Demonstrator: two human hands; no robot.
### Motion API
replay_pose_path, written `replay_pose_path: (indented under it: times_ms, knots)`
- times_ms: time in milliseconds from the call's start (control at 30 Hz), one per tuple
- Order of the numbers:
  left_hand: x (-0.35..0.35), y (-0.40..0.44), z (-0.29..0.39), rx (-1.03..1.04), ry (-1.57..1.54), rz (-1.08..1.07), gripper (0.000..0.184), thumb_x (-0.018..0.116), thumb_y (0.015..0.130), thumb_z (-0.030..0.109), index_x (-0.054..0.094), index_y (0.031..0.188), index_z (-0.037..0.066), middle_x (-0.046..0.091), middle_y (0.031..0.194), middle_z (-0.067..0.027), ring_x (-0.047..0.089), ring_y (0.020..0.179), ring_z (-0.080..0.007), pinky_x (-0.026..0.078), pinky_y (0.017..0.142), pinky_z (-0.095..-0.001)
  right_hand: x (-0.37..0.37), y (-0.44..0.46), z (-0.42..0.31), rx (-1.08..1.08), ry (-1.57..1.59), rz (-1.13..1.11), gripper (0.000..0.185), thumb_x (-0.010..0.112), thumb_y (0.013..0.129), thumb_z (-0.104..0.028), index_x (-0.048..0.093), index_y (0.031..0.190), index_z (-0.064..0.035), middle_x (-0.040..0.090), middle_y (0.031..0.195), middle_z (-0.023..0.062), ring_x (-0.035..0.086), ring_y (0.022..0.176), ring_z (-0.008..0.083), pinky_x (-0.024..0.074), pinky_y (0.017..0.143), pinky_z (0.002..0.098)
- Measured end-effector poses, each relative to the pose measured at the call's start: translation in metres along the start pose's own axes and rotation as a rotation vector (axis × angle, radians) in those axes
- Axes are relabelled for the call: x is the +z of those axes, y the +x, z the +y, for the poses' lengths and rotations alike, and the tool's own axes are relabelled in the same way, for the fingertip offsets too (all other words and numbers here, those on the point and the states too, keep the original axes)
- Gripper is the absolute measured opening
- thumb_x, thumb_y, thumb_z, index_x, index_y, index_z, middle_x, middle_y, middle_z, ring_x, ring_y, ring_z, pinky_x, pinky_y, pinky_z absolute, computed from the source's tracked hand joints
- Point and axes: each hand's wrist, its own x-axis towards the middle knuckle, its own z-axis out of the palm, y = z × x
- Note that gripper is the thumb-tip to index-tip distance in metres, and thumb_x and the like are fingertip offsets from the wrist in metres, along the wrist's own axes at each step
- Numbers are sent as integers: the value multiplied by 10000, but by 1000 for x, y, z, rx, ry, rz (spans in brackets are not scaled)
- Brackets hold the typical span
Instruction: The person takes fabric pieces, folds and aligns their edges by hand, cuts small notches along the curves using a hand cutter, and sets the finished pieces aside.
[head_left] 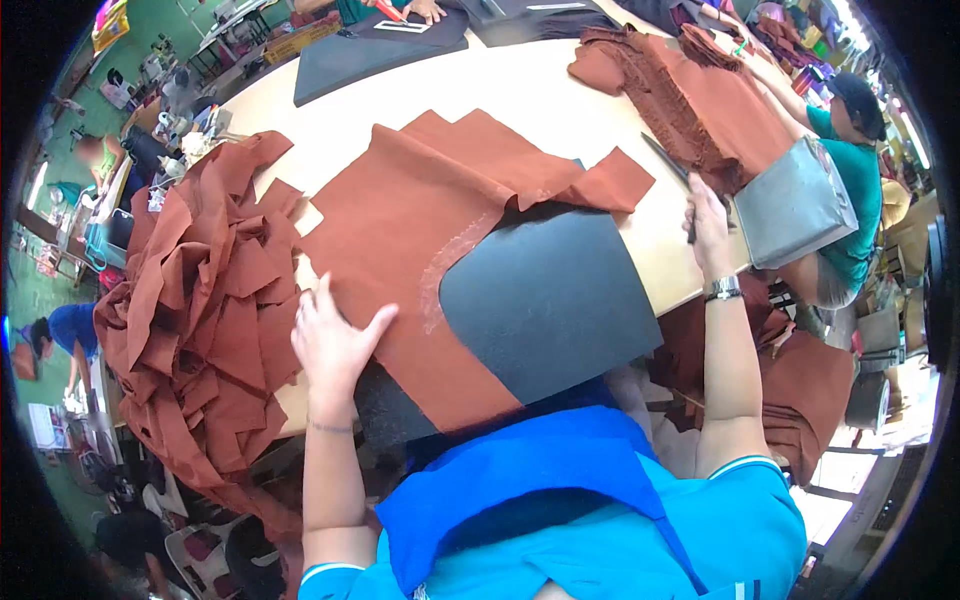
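My left hand [338, 340] lies with fingers spread on the left edge of a reddish-brown fabric piece [400, 200]. That fabric is partly folded, with pale chalky marks along its curved inner edge. Under it is a dark, flat board-like panel [550, 300] with a rounded corner. My right hand [710, 220], raised at the right side of the table, is closed around what looks like a pair of scissors [664, 158]. Their long dark blade points up and left, away from the brown fabric. Fingers hide much of the handle.
A heap of brown fabric strips [200, 310] hangs over the table's left side. More brown pieces [690, 100] lie at the far right, beside a grey block [795, 205] and a co-worker in green [850, 190]. Dark panels [380, 60] sit at the back.
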Motion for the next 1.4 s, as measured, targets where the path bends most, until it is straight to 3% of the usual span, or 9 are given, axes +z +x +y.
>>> replay_pose_path:
  times_ms: [133, 300, 433, 533, 567, 667, 800, 1167, 1400]
  knots:
    - [-1, -8, -15, -218, -123, -226, 846, 795, 669, 661, 635, 1185, 11, 601, 1151, -144, 617, 1082, -339, 507, 906, -452, 77, -21, -27, -462, -249, -351, 503, 632, 990, -305, 527, 1398, -30, 664, 965, 61, 644, 780, 196, 521, 696, 318]
    - [19, -4, -20, 22, -38, 118, 302, 643, 965, 293, 626, 1062, 7, 619, 1135, -173, 614, 1051, -359, 512, 862, -415, 122, -33, -45, -672, -891, -505, 305, 671, 929, -221, 631, 1166, -32, 710, 974, 175, 687, 959, 344, 547, 831, 419]
    - [45, 10, -9, -134, -852, 139, 375, 615, 1002, 273, 567, 1226, -24, 661, 1166, -182, 638, 1086, -287, 515, 916, -369, 101, -41, -40, -686, -724, -245, 210, 656, 937, -170, 642, 1100, -38, 708, 1005, 167, 686, 963, 340, 544, 833, 432]
    - [27, 14, 25, -577, -1731, -332, 410, 667, 974, 245, 565, 1256, -33, 657, 1203, -132, 626, 1089, -207, 497, 951, -355, 95, -59, -31, -635, -475, -141, 237, 637, 981, -158, 620, 1148, 8, 722, 1019, 100, 701, 925, 239, 548, 829, 356]
    - [25, 13, 30, -566, -1618, -448, 449, 708, 943, 230, 561, 1276, -33, 652, 1219, -116, 620, 1108, -197, 487, 976, -351, 96, -67, -24, -632, -341, -198, 318, 544, 1051, -252, 579, 1238, 2, 657, 899, 16, 633, 763, 136, 539, 709, 298]
    - [27, 7, 38, -306, -1668, -550, 599, 788, 867, 153, 517, 1374, -13, 615, 1300, -100, 575, 1208, -195, 433, 1064, -324, 109, -128, -62, 4, 57, -645, 420, 419, 1087, -396, 545, 1263, -36, 513, 769, -35, 464, 588, 65, 433, 538, 229]
    - [48, 0, 34, -510, -1718, -526, 535, 730, 914, 141, 513, 1386, 12, 592, 1342, -73, 567, 1208, -194, 439, 1042, -319, 139, -161, -54, 437, 224, -939, 493, 279, 1090, -500, 545, 1125, -87, 378, 733, -65, 303, 583, 43, 302, 483, 210]
    - [18, -1, 41, -195, -1591, -598, 707, 794, 833, 110, 442, 1439, 16, 564, 1364, -68, 551, 1223, -177, 434, 1052, -319, 180, -181, -57, 537, 185, -1109, 316, 464, 1061, -430, 534, 1177, -144, 436, 739, -59, 367, 578, 41, 319, 478, 200]
    - [39, -3, 31, -360, -1699, -573, 581, 662, 897, 49, 444, 1435, 13, 552, 1389, -78, 542, 1250, -185, 418, 1071, -329, 181, -175, -59, 650, 257, -1129, 362, 428, 1066, -427, 542, 1173, -101, 417, 714, -61, 338, 550, 33, 266, 451, 184]
